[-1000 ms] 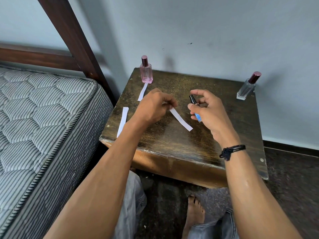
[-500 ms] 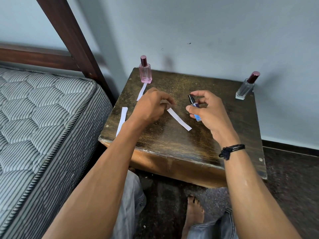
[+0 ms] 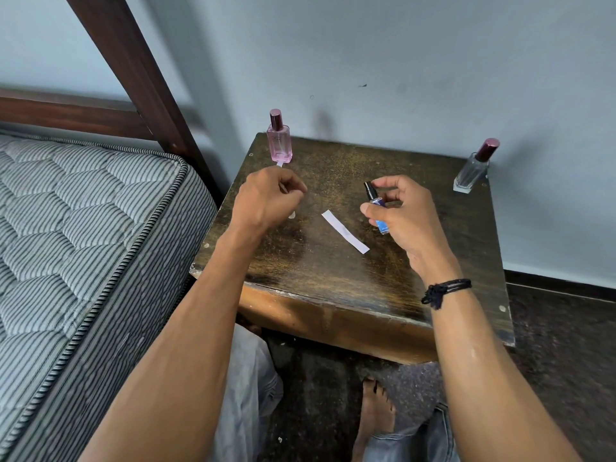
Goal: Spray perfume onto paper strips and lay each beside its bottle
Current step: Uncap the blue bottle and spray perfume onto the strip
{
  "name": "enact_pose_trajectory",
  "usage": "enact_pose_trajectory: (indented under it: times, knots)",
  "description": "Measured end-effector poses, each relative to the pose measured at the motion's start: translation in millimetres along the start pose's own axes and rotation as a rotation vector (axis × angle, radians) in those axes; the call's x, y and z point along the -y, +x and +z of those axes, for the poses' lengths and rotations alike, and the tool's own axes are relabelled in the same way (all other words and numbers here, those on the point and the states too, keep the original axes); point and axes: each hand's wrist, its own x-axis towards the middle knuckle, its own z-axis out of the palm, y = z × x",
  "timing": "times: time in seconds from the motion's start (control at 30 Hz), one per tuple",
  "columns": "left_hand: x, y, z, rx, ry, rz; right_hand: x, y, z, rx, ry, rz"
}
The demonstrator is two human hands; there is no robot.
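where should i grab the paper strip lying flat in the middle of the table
Pinch the paper strip at its far left end, from above, with the left hand, which is nearest. It lies flat on the table, so lift that corner with a fingertip first. The right hand holds the small blue bottle.

Head-worn view, down over table point(image 3: 336, 295).
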Motion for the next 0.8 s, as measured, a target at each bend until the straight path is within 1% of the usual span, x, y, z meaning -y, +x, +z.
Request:
enact_pose_trajectory:
  times: [0.1, 0.23, 0.33, 0.5, 0.6, 0.73, 0.8]
  knots:
    - [-1, 1, 1, 0.095, 0.036, 0.021, 1, -1, 0, -0.003, -0.013, -0.001]
    - [5, 2, 6, 0.226, 0.1, 0.101, 1, -1, -1, -0.001, -0.023, -0.003]
    - [9, 3, 9, 0.216, 0.123, 0.108, 0, 0, 0, -0.002, -0.022, -0.002]
    - [14, 5, 9, 0.165, 0.065, 0.08, -3, 1, 2, -0.007, -0.021, 0.008]
    - [12, 5, 8, 0.135, -0.058, 0.051, -3, 2, 2, -0.002, -0.007, 0.015]
    - [5, 4, 8, 0.091, -0.478, 0.0, -4, 2, 4, 0.024, 0.003, 0.013]
    - [-2, 1, 10, 0.082, -0.603, -0.006, -3, 2, 6, 0.038, 0.013, 0.013]
